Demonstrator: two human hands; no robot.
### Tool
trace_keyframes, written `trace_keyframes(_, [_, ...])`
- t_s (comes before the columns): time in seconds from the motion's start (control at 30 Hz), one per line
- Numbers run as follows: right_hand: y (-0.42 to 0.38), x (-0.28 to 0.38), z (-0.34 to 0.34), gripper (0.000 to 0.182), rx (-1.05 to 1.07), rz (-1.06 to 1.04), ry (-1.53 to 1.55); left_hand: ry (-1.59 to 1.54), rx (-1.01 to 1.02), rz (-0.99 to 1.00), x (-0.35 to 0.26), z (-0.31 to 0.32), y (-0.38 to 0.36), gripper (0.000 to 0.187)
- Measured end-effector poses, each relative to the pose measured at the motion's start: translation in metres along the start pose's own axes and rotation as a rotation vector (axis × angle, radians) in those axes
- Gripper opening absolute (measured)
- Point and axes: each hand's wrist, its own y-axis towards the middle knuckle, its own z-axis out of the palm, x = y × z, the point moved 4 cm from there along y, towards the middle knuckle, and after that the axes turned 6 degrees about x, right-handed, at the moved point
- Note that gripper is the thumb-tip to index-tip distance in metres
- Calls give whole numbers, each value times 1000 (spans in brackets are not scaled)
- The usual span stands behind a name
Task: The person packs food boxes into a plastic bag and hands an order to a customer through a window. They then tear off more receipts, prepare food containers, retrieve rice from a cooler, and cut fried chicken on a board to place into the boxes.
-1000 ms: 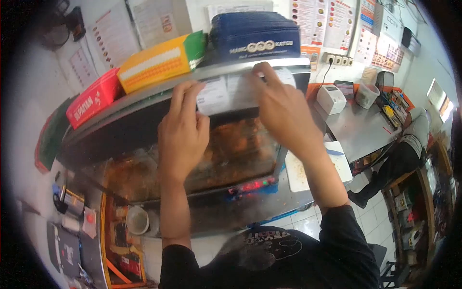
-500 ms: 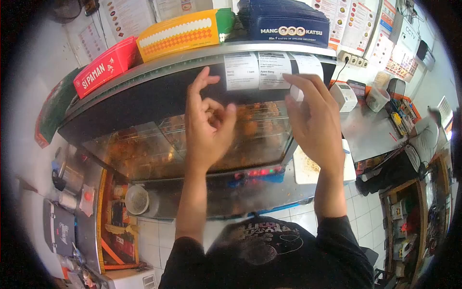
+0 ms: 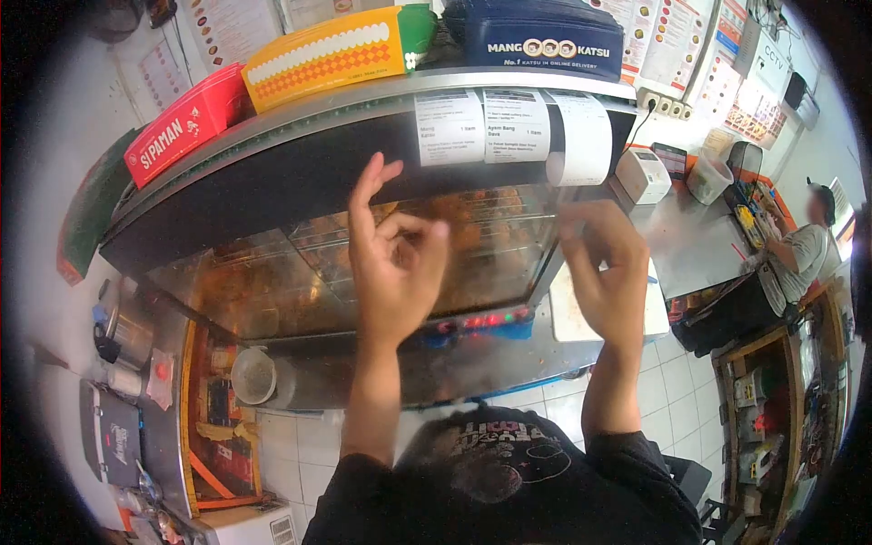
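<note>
Three printed receipts hang side by side from the metal ledge of a warming cabinet: a left receipt (image 3: 450, 130), a middle receipt (image 3: 516, 127) and a right receipt (image 3: 586, 141) whose lower end curls up. My right hand (image 3: 607, 268) is just below the right receipt, apart from it, with bent, slightly blurred fingers and nothing visible in them. Raised before the cabinet's dark front panel, my left hand (image 3: 395, 259) has its index finger up and the other fingers loosely bent; it seems to hold nothing. Behind the glass (image 3: 490, 263), fried-looking food shows.
Folded red boxes (image 3: 168, 136), yellow boxes (image 3: 327, 59) and dark blue boxes (image 3: 545, 45) line the cabinet top. At right are a white label printer (image 3: 645, 177), a plastic tub (image 3: 708, 180) and another person (image 3: 799, 254). A white cutting board (image 3: 581, 313) lies below my right hand.
My right hand has come down off the right receipt, which now hangs free with a curled end. My left hand has stayed almost in place. The other person has shifted at the counter.
</note>
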Motion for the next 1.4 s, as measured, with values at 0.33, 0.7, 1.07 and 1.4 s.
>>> trace_keyframes(0.33, [15, -67, 0, 72, -306, -12, 198, 44, 124, -92, 16, 22, -38, 53])
trace_keyframes(0.7, [-6, -71, 8, 38, 138, 84, 535, 51, 206, -224, 19, 68, -52, 55])
trace_keyframes(1.07, [-21, -86, 8, 27, 319, 247, 815, -48, 244, -357, 18, 116, -64, 23])
trace_keyframes(1.4, [-10, -94, 7, 18, 415, 133, 723, -56, 105, -518, 15, 122, -111, 26])
